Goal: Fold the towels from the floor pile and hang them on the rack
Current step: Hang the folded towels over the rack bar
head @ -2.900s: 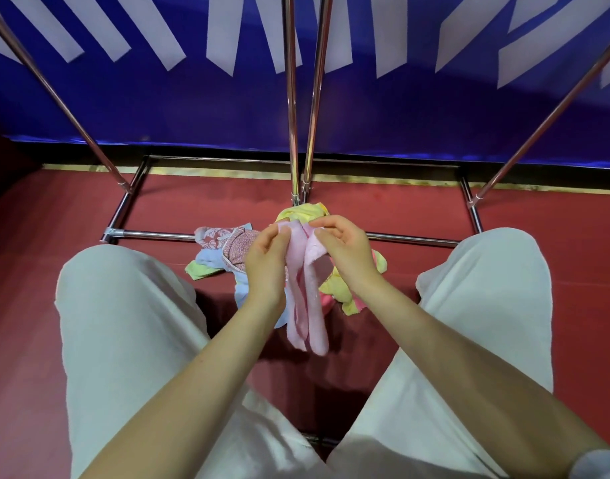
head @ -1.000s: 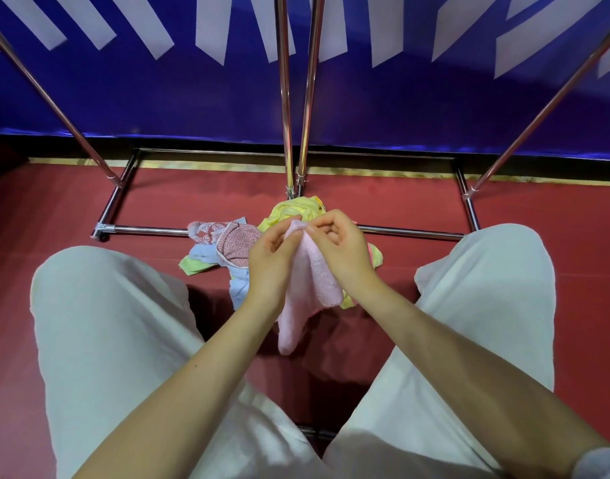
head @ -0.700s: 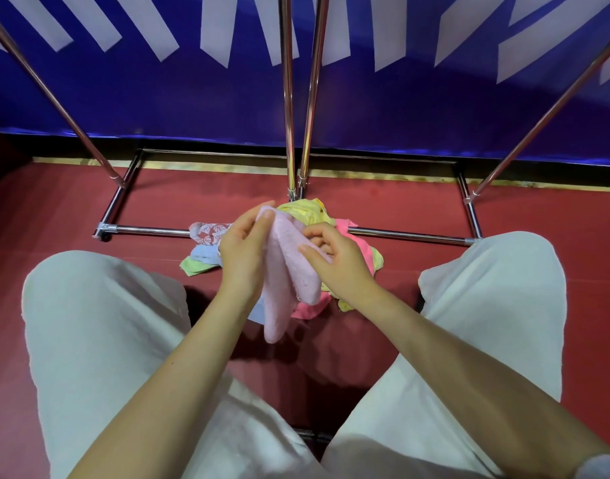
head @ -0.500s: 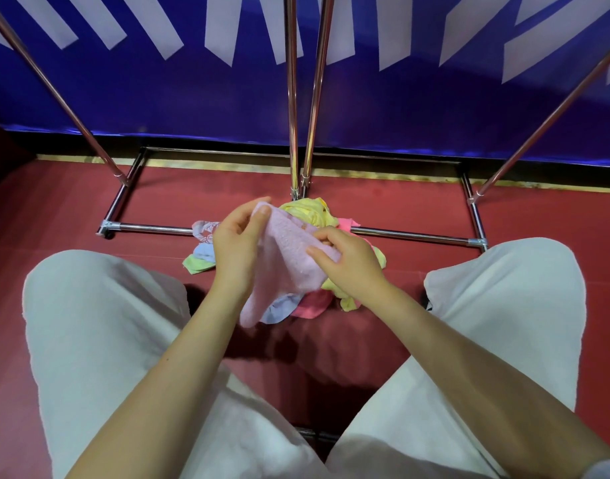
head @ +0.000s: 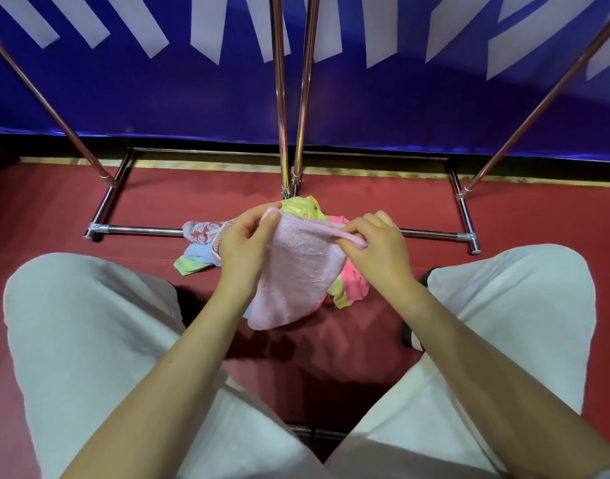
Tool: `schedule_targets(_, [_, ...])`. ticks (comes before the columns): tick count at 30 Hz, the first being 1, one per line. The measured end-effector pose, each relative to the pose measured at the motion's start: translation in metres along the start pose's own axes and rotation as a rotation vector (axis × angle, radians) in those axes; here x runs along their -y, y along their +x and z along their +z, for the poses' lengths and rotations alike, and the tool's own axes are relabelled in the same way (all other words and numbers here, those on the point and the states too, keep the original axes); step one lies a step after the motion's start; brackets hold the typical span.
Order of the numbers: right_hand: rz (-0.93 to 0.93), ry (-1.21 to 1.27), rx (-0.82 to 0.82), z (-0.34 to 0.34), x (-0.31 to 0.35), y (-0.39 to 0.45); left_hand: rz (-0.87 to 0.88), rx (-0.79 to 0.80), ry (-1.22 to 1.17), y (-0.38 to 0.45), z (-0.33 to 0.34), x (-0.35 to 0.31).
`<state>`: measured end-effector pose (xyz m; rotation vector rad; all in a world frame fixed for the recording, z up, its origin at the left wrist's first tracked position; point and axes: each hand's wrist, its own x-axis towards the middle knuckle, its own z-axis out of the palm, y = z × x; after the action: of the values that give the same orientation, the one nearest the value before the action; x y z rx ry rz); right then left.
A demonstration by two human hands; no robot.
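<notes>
Pink towel (head: 298, 271) hung above the floor pile (head: 206, 247), stretched between both hands over red floor (head: 331, 347) left open between the knees. Rack (head: 282, 98) base bars boxed the pile. White marks on the blue banner (head: 383, 108) were unreadable. Left hand (head: 243, 252) fingers pinched one top corner; right hand (head: 379, 250) fingers clamped the other.

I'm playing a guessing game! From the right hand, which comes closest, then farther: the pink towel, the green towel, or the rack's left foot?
1. pink towel: pinched by the right hand.
2. green towel: pile's left edge.
3. rack's left foot: far left.
</notes>
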<state>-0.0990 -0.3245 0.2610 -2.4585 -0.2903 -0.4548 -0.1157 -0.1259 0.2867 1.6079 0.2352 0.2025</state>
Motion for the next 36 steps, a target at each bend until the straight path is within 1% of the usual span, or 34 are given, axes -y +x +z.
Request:
schedule_targets(2, [0.046, 0.038, 0.032, -0.003, 0.001, -0.001, -0.002, 0.004, -0.014, 0.000, 0.000, -0.001])
schedule_targets(5, [0.158, 0.049, 0.148, -0.005, 0.003, -0.001, 0.017, 0.006, -0.007, -0.002, 0.001, -0.002])
schedule_targets(8, [0.203, 0.010, 0.210, -0.005, -0.001, 0.000, 0.007, -0.045, -0.034, 0.001, -0.003, -0.004])
schedule_targets(10, [0.230, 0.077, 0.182, -0.005, -0.005, 0.002, -0.009, -0.076, -0.049, 0.005, -0.008, -0.004])
schedule_targets(11, [0.214, 0.112, 0.173, -0.004, -0.006, 0.002, -0.015, -0.077, -0.047, 0.006, -0.010, -0.004])
schedule_targets(13, [0.158, 0.148, 0.188, 0.000, -0.006, 0.002, -0.016, -0.069, -0.052, 0.006, -0.011, -0.005])
schedule_targets(14, [0.170, 0.181, 0.208, 0.003, -0.006, 0.002, -0.013, -0.066, -0.056, 0.005, -0.011, -0.005])
schedule_targets(17, [0.317, 0.348, 0.282, 0.008, 0.001, 0.002, -0.013, -0.069, -0.062, 0.005, -0.012, -0.006])
schedule_targets(18, [0.337, 0.400, 0.291, 0.009, 0.004, 0.002, -0.025, -0.080, -0.070, 0.006, -0.014, -0.005])
schedule_targets(21, [0.339, 0.518, 0.293, 0.010, 0.010, 0.004, -0.069, -0.112, -0.089, 0.011, -0.021, -0.002])
schedule_targets(24, [0.338, 0.545, 0.323, 0.012, 0.012, 0.006, -0.085, -0.134, -0.103, 0.012, -0.024, -0.002])
schedule_targets(28, [0.264, 0.440, 0.426, 0.016, 0.011, 0.007, -0.089, -0.133, -0.108, 0.011, -0.024, -0.003])
schedule_targets(29, [0.249, 0.423, 0.431, 0.017, 0.011, 0.007, -0.088, -0.130, -0.105, 0.011, -0.023, -0.003])
schedule_targets(31, [0.280, 0.478, 0.397, 0.018, 0.012, 0.008, -0.083, -0.138, -0.094, 0.011, -0.024, -0.003])
schedule_targets(34, [0.381, 0.663, 0.268, 0.015, 0.017, 0.014, -0.076, -0.153, -0.077, 0.015, -0.029, 0.000])
schedule_targets(36, [0.402, 0.749, 0.196, 0.011, 0.020, 0.018, -0.081, -0.149, -0.074, 0.016, -0.029, 0.002])
